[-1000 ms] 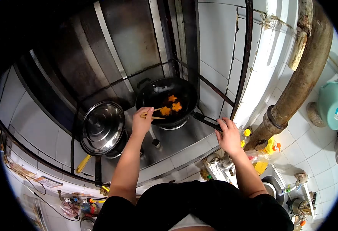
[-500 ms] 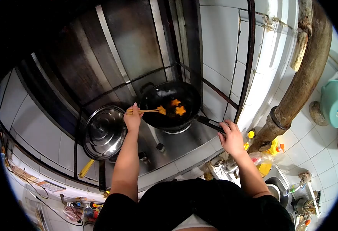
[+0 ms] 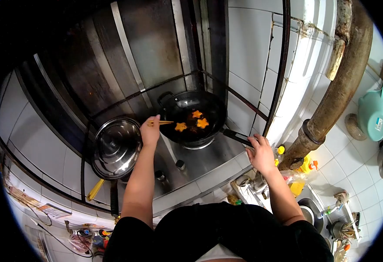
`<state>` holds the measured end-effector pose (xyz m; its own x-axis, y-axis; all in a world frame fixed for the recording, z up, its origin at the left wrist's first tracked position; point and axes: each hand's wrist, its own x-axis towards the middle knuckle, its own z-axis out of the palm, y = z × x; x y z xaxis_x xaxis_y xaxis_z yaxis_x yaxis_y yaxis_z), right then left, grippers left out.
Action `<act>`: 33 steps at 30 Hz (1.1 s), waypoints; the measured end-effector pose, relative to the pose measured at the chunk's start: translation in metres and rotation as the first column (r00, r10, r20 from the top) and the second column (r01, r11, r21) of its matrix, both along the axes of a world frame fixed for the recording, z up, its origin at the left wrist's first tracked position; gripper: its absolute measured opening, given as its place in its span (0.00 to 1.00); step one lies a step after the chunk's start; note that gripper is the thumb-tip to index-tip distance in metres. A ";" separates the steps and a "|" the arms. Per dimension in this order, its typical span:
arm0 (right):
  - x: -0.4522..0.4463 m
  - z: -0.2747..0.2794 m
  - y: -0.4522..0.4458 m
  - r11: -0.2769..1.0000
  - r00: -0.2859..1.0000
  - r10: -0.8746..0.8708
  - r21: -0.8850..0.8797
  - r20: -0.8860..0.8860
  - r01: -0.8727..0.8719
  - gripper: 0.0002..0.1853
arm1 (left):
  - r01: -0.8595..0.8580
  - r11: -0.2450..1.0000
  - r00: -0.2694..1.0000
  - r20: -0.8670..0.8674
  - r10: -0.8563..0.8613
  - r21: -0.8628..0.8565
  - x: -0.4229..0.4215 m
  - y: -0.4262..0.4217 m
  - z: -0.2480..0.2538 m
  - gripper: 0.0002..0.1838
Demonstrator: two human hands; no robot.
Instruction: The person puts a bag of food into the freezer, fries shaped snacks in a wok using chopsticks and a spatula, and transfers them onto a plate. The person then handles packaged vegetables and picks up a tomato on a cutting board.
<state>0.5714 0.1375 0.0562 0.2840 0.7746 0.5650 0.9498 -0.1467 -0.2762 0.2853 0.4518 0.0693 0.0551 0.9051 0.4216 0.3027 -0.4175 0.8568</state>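
A black wok sits on the stove burner with three orange star-shaped pieces of food lying in it. Wooden chopsticks are pinched in my left hand at the wok's left rim. Their tips point over the wok toward the leftmost star, apart from it or barely near it. My right hand is at the end of the wok's black handle, fingers curled around it.
Left of the wok stands a pan covered by a shiny lid, a yellow handle beside it. A dark metal frame surrounds the steel stove. Bottles stand at right by a thick pipe.
My left hand has drawn the chopsticks back to the left, and their tips have come away from the leftmost star. My right hand stays on the handle. The view has shifted slightly.
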 end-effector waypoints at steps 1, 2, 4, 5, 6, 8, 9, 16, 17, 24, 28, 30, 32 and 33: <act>0.000 0.000 -0.001 1.000 1.000 -0.001 -0.001 0.011 0.001 0.22 | -0.012 0.996 0.991 -0.128 0.023 0.089 0.004 -0.005 -0.001 0.17; -0.002 0.001 -0.002 1.000 1.000 -0.011 -0.009 0.007 0.011 0.22 | -0.041 0.994 0.989 -0.139 0.054 0.097 0.008 -0.014 -0.005 0.15; -0.005 0.004 -0.006 0.999 0.999 -0.034 -0.023 -0.001 0.034 0.22 | 0.009 1.000 0.988 -0.155 -0.007 0.016 0.016 -0.028 -0.006 0.15; -0.004 0.004 -0.007 0.999 0.999 -0.034 -0.016 0.001 0.034 0.23 | 0.033 0.999 0.987 -0.160 -0.031 0.010 0.020 -0.036 -0.005 0.15; -0.004 0.003 -0.008 0.999 0.999 -0.033 -0.009 0.003 0.033 0.23 | 0.056 0.998 0.985 -0.166 -0.055 0.004 0.023 -0.047 -0.001 0.15; -0.003 0.002 -0.011 1.000 1.000 -0.030 -0.006 -0.001 0.030 0.24 | 0.099 0.995 0.985 -0.142 -0.097 0.007 0.028 -0.056 0.001 0.14; -0.003 0.002 -0.012 1.000 1.000 -0.028 -0.009 -0.006 0.028 0.24 | 0.118 0.993 0.987 -0.111 -0.115 0.018 0.029 -0.058 0.002 0.14; 0.001 0.001 -0.014 1.000 1.000 -0.011 -0.007 -0.024 0.011 0.23 | 0.421 0.907 0.906 -0.036 -0.422 -0.018 0.060 -0.086 0.002 0.11; 0.002 0.001 -0.013 1.000 1.000 -0.010 -0.011 -0.017 0.010 0.23 | 0.420 0.907 0.904 -0.096 -0.416 0.026 0.068 -0.082 -0.002 0.11; 0.012 0.004 -0.012 0.999 0.999 0.022 -0.036 -0.029 -0.023 0.21 | 0.280 0.956 0.894 -0.386 -0.227 0.087 0.085 -0.047 0.006 0.16; 0.012 0.005 -0.013 0.999 0.999 0.030 -0.029 -0.042 -0.031 0.21 | 0.115 0.988 0.959 -0.270 -0.084 0.099 0.075 -0.039 0.035 0.17; 0.012 0.006 -0.010 0.998 0.999 0.031 -0.045 -0.044 -0.033 0.21 | 0.095 0.992 0.956 -0.286 -0.068 0.080 0.081 -0.014 0.031 0.17; 0.012 0.006 -0.010 0.997 0.998 0.034 -0.073 -0.051 -0.038 0.22 | 0.067 0.993 0.949 -0.314 -0.034 0.097 0.093 0.001 0.030 0.17; 0.012 0.007 -0.011 0.997 0.998 0.042 -0.063 -0.047 -0.045 0.22 | 0.061 0.990 0.944 -0.329 -0.016 0.125 0.100 0.004 0.034 0.17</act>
